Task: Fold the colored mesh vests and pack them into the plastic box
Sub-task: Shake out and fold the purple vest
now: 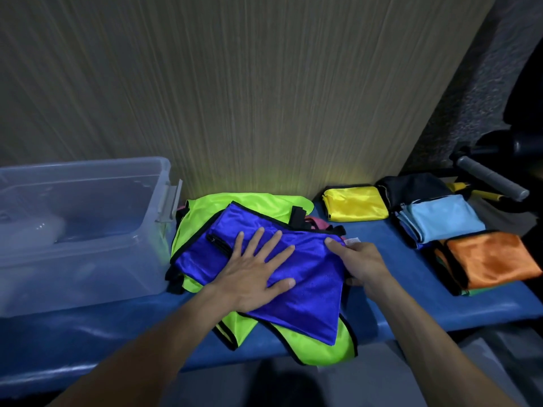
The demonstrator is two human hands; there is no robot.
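left hand point(255, 270): laid flat, fingers spread, pressed on blue vest point(296, 292) | right hand point(357, 264): vest's right edge pinched by thumb and curled fingers | vest: spread over green vest point(317, 346) on worktop point(411, 304), beside box point(79, 227)

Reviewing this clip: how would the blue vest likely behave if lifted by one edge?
Probably floppy: the blue vest drapes over the green vest beneath it. Likely light, since it looks like thin fabric. Its sheen suggests it could slide, which may be why the left hand presses it flat while the right hand pinches its edge.
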